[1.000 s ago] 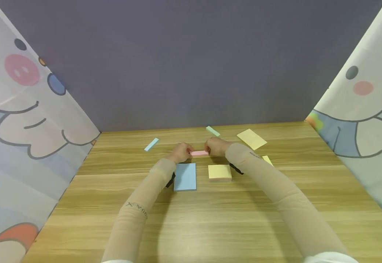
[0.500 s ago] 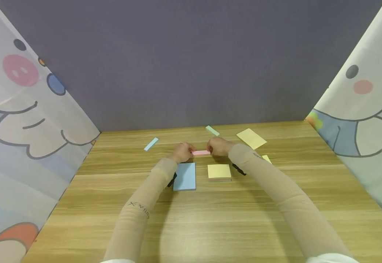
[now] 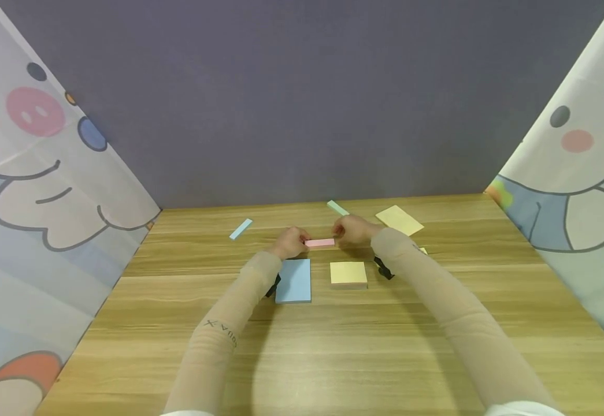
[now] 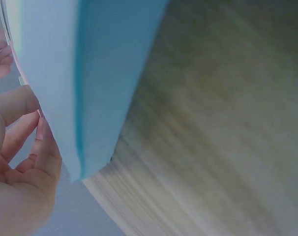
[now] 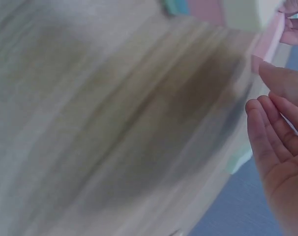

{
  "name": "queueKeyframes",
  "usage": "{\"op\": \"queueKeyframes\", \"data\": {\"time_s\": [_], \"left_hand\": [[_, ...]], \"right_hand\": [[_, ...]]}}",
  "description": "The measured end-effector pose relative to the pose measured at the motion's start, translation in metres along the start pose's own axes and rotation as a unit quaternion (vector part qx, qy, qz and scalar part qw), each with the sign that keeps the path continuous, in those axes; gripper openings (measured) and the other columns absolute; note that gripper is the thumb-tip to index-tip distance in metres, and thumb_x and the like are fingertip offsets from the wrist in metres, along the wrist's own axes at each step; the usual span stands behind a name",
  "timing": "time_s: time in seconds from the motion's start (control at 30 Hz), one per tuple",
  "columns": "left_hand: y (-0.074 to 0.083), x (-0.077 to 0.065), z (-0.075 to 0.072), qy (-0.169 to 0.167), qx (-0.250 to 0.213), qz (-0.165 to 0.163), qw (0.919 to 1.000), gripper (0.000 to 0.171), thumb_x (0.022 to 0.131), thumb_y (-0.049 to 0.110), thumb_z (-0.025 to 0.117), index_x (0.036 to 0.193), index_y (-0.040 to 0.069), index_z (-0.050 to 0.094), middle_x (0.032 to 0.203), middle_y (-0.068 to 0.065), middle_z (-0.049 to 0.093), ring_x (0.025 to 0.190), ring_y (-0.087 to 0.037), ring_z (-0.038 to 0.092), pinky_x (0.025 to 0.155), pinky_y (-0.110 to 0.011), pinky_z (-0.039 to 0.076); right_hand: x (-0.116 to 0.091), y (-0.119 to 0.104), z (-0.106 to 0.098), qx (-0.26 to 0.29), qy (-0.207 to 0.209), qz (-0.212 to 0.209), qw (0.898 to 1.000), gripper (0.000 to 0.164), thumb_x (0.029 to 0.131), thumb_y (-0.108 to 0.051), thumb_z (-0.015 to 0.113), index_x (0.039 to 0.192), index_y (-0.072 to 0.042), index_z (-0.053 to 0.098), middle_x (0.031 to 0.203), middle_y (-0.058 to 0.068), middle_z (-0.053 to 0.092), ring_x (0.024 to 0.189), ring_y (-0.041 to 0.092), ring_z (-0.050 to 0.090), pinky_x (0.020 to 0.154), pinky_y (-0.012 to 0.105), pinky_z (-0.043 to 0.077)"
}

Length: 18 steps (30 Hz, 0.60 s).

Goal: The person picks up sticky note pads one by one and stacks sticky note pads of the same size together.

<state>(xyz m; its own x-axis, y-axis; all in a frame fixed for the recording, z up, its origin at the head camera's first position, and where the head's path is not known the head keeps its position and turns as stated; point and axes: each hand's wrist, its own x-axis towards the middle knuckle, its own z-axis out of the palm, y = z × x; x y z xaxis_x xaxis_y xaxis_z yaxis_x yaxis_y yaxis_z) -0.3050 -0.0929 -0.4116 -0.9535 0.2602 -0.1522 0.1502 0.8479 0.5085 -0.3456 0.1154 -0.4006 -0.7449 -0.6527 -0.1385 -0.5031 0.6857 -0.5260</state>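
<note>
A pink sticky-note strip [image 3: 320, 243] lies crosswise between the two hands in the head view. My left hand [image 3: 289, 242] pinches its left end; in the left wrist view the thumb and fingertips of that hand [image 4: 23, 152] are partly behind a blue note pad [image 4: 50, 78]. Just beyond the strip's right end is my right hand [image 3: 352, 229], its fingers loosely bent with nothing between them. The right wrist view shows that hand's thumb [image 5: 282, 81] close to the end of the pink strip [image 5: 271, 39], apart from the fingers.
Nearer than the hands, the blue pad [image 3: 294, 281] and a block of yellow-topped sticky notes [image 3: 348, 273] lie on the wooden table [image 3: 312, 358]. Farther back are a light blue strip [image 3: 241, 229], a green strip [image 3: 337, 208] and a yellow pad [image 3: 399, 219]. The right forearm partly hides a yellow strip [image 3: 423, 251].
The pink strip has shifted slightly right. My right hand has let go of its right end and drawn a little to the right, while the left hand keeps its hold.
</note>
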Motion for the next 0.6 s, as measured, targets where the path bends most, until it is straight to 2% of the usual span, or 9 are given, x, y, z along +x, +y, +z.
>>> {"op": "queueKeyframes", "data": {"time_s": [0.37,0.6], "left_hand": [[-0.005,0.002,0.003,0.003,-0.033,0.009,0.9994,0.027,0.083,0.004,0.064,0.110,0.001,0.065,0.106,-0.012,0.064,0.097,-0.023,0.059,0.083,-0.031,0.049],[-0.005,0.001,0.002,0.005,-0.025,0.011,0.9996,0.028,0.083,0.005,0.065,0.111,0.001,0.064,0.107,-0.012,0.064,0.097,-0.022,0.059,0.083,-0.030,0.049]], "right_hand": [[0.001,0.018,0.017,0.099,0.039,-0.029,0.994,0.032,0.080,-0.007,0.069,0.108,0.006,0.062,0.105,0.016,0.063,0.091,0.023,0.060,0.081,0.030,0.051],[0.004,0.020,0.023,0.109,0.050,-0.030,0.992,0.030,0.077,-0.010,0.072,0.104,0.002,0.065,0.099,0.013,0.064,0.084,0.018,0.060,0.075,0.027,0.051]]}}
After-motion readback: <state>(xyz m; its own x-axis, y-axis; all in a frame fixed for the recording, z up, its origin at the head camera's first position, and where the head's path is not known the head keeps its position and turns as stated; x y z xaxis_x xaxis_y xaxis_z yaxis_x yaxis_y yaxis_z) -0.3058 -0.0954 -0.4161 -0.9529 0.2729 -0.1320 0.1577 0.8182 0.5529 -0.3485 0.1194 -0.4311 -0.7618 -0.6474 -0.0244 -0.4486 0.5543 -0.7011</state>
